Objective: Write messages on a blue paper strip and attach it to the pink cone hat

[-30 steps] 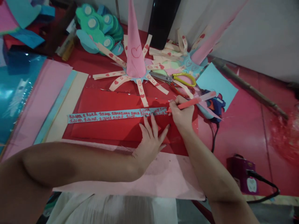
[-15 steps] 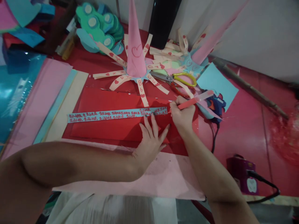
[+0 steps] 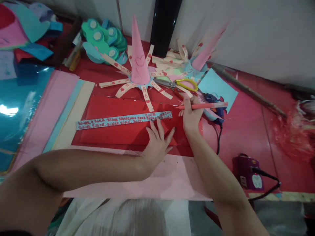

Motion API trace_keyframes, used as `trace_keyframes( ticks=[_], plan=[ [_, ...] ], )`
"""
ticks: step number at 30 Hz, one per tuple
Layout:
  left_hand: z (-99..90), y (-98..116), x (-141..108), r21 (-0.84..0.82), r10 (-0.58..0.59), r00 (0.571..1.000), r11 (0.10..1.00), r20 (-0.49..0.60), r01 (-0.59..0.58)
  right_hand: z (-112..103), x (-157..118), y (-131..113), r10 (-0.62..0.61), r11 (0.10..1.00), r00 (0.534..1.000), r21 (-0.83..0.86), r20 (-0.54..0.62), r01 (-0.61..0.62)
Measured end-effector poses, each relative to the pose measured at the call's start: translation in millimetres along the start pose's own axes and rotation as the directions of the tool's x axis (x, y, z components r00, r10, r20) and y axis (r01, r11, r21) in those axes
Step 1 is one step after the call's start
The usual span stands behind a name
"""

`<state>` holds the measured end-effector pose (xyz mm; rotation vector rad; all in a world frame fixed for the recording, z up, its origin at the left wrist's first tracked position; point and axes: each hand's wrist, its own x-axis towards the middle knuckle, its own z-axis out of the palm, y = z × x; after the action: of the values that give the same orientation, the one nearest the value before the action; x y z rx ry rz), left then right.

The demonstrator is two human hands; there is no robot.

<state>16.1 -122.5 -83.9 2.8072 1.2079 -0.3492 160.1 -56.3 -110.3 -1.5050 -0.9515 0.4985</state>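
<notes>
A narrow light-blue paper strip (image 3: pixel 110 121) covered in red handwriting lies across a red sheet (image 3: pixel 103 136). My left hand (image 3: pixel 157 141) rests on it with spread fingers, the fingertips touching the strip near its right end. In my right hand (image 3: pixel 192 119) is a red pen (image 3: pixel 209 105), held almost level with its tip pointing left. That tip sits just beyond the strip's upper right corner, apart from the writing. Behind the strip stands a pink paper cone (image 3: pixel 140 67) with a drawn heart and cream paper strips (image 3: pixel 147 100) fanned around its base.
Scissors with a yellow handle (image 3: pixel 187 84) lie behind my right hand, near a blue glue gun (image 3: pixel 215 101) and a light-blue sheet (image 3: pixel 221 87). A purple box (image 3: pixel 249 172) with a cable stands at the right. Green foam shapes (image 3: pixel 103 39) are at the back left.
My right hand has drawn the pen away from the strip's right end and turned it flatter. My left hand stays on the strip. The camera view has shifted slightly.
</notes>
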Motion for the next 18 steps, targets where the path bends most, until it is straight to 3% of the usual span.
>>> trace_keyframes(
  ticks=[4, 11, 15, 18],
  plan=[
    [0.1, 1, 0, -0.001, 0.006, 1.0, 1.0, -0.017, -0.006, 0, -3, -3, -0.09, 0.992, 0.995, -0.091, -0.031, 0.087],
    [7.0, -3, -3, 0.103, 0.043, 0.991, 0.994, -0.126, -0.03, 2, -6, -2, -0.139, 0.968, 0.984, -0.227, -0.11, 0.112],
    [16.1, -16, -7, 0.094, 0.103, 0.964, 0.992, -0.245, -0.081, 4, -9, 0, -0.303, 0.917, 0.946, -0.305, -0.112, 0.258],
    [19.4, -35, -8, -0.001, 0.128, 0.938, 0.991, -0.322, -0.136, 5, -9, 4, -0.388, 0.842, 0.921, -0.422, -0.041, 0.336]
  ],
)
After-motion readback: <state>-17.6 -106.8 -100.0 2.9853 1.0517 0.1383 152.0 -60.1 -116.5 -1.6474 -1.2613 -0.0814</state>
